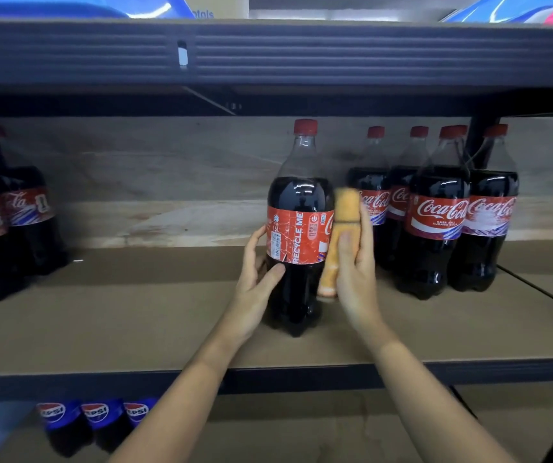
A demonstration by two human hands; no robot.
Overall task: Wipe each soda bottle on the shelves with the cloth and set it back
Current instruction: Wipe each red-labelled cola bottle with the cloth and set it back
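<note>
A large cola bottle (298,225) with a red cap and red label stands upright near the middle of the brown shelf (134,329). My left hand (258,275) grips its lower left side, thumb across the front below the label. My right hand (355,272) holds a folded orange cloth (340,235) flat against the bottle's right side; the cloth is blurred. Several more cola bottles (435,222) stand in a group just to the right.
Two cola bottles (4,225) stand at the shelf's left end. Blue Pepsi caps (96,412) show on the shelf below. A dark shelf beam (268,55) runs overhead. A dark upright post (482,142) rises behind the right group.
</note>
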